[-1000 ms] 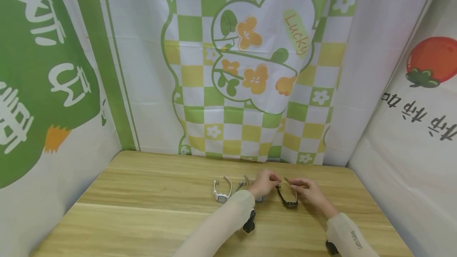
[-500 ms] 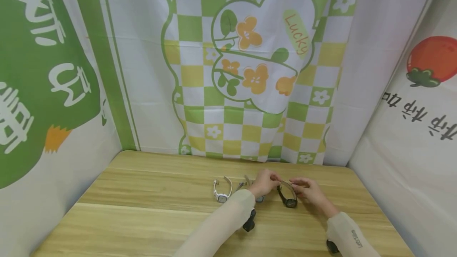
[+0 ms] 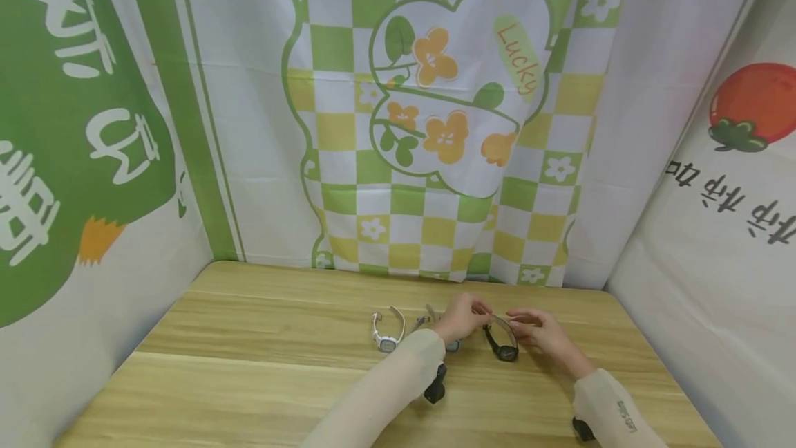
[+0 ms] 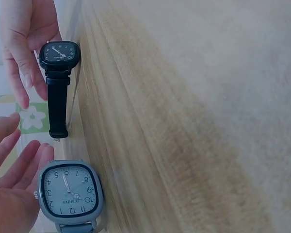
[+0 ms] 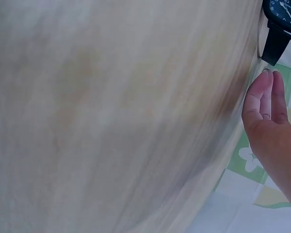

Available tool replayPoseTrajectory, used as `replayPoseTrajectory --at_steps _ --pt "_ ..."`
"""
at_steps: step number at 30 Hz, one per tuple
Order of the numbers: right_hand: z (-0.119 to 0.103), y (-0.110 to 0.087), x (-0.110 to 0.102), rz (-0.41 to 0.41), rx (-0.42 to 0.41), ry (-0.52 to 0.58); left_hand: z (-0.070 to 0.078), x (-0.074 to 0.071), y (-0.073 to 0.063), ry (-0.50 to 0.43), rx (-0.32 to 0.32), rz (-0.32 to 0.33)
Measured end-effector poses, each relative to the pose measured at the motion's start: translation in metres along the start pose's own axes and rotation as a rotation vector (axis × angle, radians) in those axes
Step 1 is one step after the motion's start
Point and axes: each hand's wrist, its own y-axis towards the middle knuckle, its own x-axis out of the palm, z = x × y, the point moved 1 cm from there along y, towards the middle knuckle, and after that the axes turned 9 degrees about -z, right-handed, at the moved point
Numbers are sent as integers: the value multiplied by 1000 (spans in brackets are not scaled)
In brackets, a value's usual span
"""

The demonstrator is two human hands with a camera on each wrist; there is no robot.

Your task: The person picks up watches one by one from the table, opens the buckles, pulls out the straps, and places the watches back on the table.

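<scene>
A black wristwatch (image 3: 508, 352) stands on the table with its strap looped up behind the dial. Its dial faces the left wrist camera. To its left is my left hand (image 3: 461, 315), fingertips close to the strap's top; in the left wrist view its thumb and fingers are spread apart, with nothing pinched. My right hand (image 3: 542, 332) hovers just right of the watch, fingers relaxed and pointing toward the strap. A grey-blue watch (image 4: 70, 191) stands beside the left hand, largely hidden by that hand in the head view.
A white watch (image 3: 387, 344) stands at the left of the row. Another strap (image 3: 420, 323) shows partly behind the left sleeve. The wooden table (image 3: 267, 323) ends at a checkered curtain (image 3: 404, 227), with printed cloth walls at both sides.
The black watch's strap, earlier spread between both hands, has closed into a loop and its dial has tilted upward. The right fingers have come off the strap and drawn slightly right.
</scene>
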Motion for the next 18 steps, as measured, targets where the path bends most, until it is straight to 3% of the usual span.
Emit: replayPoseTrajectory --at_steps 10,17,18 --pt "-8 -4 0 48 46 -97 3 -9 -9 44 34 18" --pt "-19 -11 4 74 40 -254 6 -26 -21 245 102 0" --pt "-20 -12 4 79 32 -287 -5 -27 -17 273 126 0"
